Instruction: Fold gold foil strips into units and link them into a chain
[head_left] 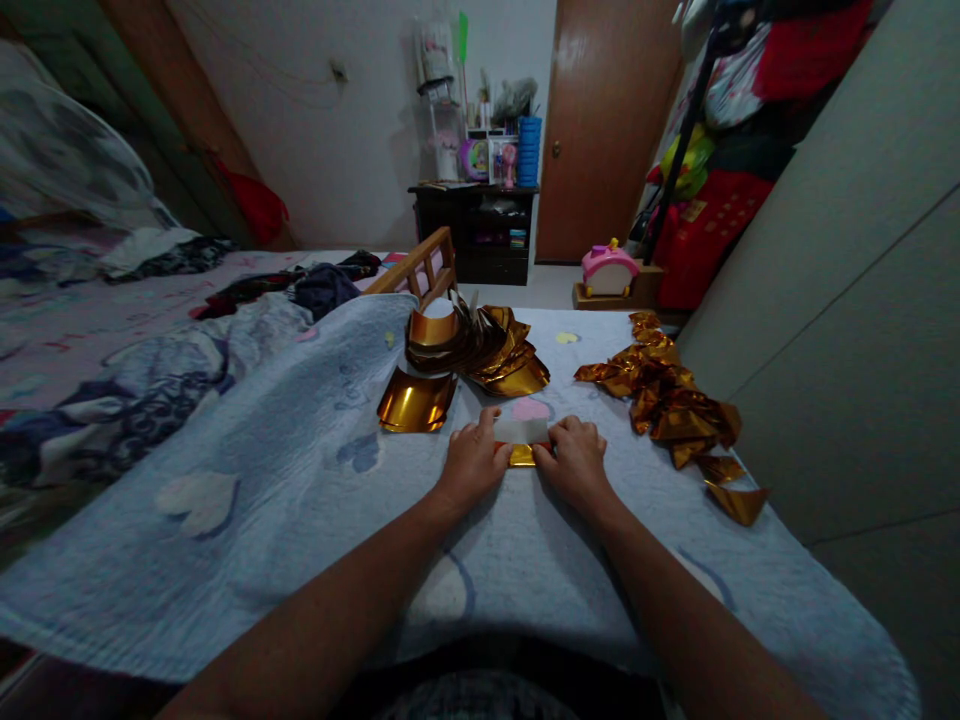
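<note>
Foil sheet (521,456): on the blue cloth (300,500), between the hands; gold band on the near side, pale face beyond it.
Long axis: side to side, running from hand to hand.
Left hand (472,458): grip closed, thumb and fingers on the sheet's left end.
Right hand (577,458): grip closed likewise on the right end.
Nearer hand: neither; both touch it.
Gold stack (416,402): beyond the left hand, apart from the sheet.
Crumpled foil (675,400): beyond and right of the right hand.

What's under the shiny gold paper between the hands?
Blue cloth shows in front of and beyond the gold paper; directly beneath is covered, so I can't see there.
</note>
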